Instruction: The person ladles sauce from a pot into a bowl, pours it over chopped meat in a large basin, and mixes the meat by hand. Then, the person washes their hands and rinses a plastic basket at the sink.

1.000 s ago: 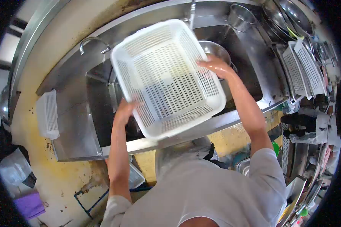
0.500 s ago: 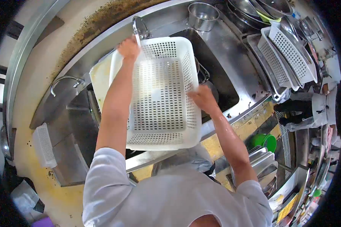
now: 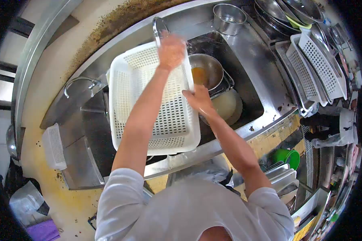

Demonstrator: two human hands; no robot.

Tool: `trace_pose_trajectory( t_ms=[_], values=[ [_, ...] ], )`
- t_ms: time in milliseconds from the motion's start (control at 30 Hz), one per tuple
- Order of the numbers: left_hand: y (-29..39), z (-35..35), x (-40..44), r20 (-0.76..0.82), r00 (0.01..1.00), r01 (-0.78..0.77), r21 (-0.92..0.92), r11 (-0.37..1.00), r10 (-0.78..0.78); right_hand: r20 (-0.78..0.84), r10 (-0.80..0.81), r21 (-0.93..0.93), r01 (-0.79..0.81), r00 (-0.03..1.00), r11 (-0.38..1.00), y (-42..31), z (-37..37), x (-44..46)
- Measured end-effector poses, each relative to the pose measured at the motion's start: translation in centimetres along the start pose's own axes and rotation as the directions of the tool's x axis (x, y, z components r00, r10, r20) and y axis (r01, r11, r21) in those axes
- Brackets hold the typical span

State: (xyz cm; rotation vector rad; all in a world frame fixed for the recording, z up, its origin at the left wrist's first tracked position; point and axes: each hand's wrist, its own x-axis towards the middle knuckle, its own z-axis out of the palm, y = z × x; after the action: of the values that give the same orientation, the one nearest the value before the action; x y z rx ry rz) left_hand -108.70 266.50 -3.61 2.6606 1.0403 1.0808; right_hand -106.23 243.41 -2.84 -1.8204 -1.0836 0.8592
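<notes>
A white perforated plastic basket (image 3: 114,105) is held over the sink, open side facing up. My right hand (image 3: 200,101) grips its right rim, thumb over the edge. Blurred by motion, my left hand (image 3: 172,53) is at the basket's far right corner beside the tap (image 3: 159,27); its fingers cannot be made out. To the right of the basket, a metal bowl (image 3: 215,71) with some orange-brown liquid sits in the sink. Nearer to me lies a round vessel (image 3: 230,106) with cloudy contents, partly hidden by my right forearm.
A steel pot (image 3: 229,20) stands on the sink's far ledge. Stacked white baskets and trays (image 3: 318,66) lean at the right. A second tap (image 3: 81,82) and a small white basket (image 3: 54,146) are at left. A green bucket (image 3: 288,158) and another person (image 3: 342,126) are at right.
The basket has shifted left, uncovering the metal bowl and round vessel. My left hand has left the basket's far left corner and moved right, toward the far right corner. My right hand still grips the rim.
</notes>
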Motion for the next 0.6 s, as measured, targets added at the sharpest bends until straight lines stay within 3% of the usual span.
trace_pose_trajectory(
  t_ms=[33, 67, 100, 133, 233, 267, 300, 333, 367, 433, 467, 500, 533, 567, 600],
  values=[
    [-2.0, -0.7, 0.9, 0.122, 0.934, 0.314, 0.172, 0.934, -0.336, -0.003, -0.020, 0.027, 0.020, 1.000, 0.999, 0.1, 0.3, -1.1],
    [-4.0, -1.4, 1.9, 0.228, 0.744, 0.505, 0.422, 0.753, -0.628, -0.015, -0.044, 0.055, 0.045, 0.999, 0.997, 0.1, 0.8, -2.6],
    [-7.2, 2.3, 0.3, -0.590, 0.732, 0.617, 0.362, 0.699, -0.341, -0.032, -0.061, 0.086, 0.063, 0.998, 0.994, 0.2, 1.2, -4.0],
    [-6.2, 2.0, 0.0, -0.528, 0.788, 0.538, 0.339, 0.772, -0.317, -0.005, -0.122, 0.195, 0.120, 0.993, 0.973, 0.0, 1.8, -5.1],
    [-2.6, 0.5, -1.2, -0.204, 0.965, 0.190, 0.118, 0.975, -0.163, -0.172, -0.096, 0.255, 0.139, 0.980, 0.957, 0.4, 1.2, -3.7],
    [-1.3, 0.6, -1.8, -0.080, 0.994, 0.074, -0.008, 0.997, -0.075, -0.289, -0.101, 0.144, 0.148, 0.952, 0.979, 1.4, -0.3, -1.0],
    [-0.5, 1.5, -2.3, 0.037, 0.997, 0.069, -0.101, 0.992, -0.065, -0.399, -0.118, 0.029, 0.141, 0.910, 0.990, 2.6, -1.9, 1.6],
    [2.3, 1.6, -3.9, -0.208, 0.977, -0.001, -0.166, 0.986, -0.034, -0.378, 0.051, 0.299, 0.070, 0.924, 0.952, 1.0, -3.8, 1.9],
    [5.3, -1.1, -4.4, -0.065, 0.997, -0.044, -0.080, 0.996, 0.039, -0.320, 0.200, 0.544, 0.006, 0.926, 0.839, -1.0, -5.7, 2.1],
    [6.5, -2.1, -5.1, -0.061, 0.998, -0.057, -0.467, 0.883, 0.032, -0.175, -0.051, 0.316, 0.105, 0.983, 0.943, 0.2, -6.6, 2.4],
    [5.9, -3.0, -4.7, -0.078, 0.995, -0.088, -0.414, 0.906, 0.061, -0.076, -0.151, 0.200, 0.163, 0.986, 0.966, 1.0, -6.6, 2.1],
    [4.7, -4.6, -4.1, -0.092, 0.992, -0.117, -0.363, 0.924, 0.089, -0.023, -0.099, 0.079, 0.101, 0.995, 0.992, 1.4, -6.4, 1.5],
    [1.7, -4.1, -3.0, -0.231, 0.963, -0.187, -0.189, 0.964, 0.141, 0.023, -0.041, -0.048, 0.042, 0.999, 0.998, 1.8, -6.3, 0.5],
    [-1.2, -4.5, -2.0, -0.157, 0.980, -0.101, 0.124, 0.987, 0.120, 0.056, 0.018, -0.177, -0.008, 0.998, 0.984, 2.3, -6.3, -0.1],
    [-6.5, -2.9, -1.7, -0.135, 0.991, 0.018, 0.120, 0.993, -0.002, 0.029, -0.055, -0.255, 0.060, 0.998, 0.965, 3.7, -6.2, -0.3]
  ],
)
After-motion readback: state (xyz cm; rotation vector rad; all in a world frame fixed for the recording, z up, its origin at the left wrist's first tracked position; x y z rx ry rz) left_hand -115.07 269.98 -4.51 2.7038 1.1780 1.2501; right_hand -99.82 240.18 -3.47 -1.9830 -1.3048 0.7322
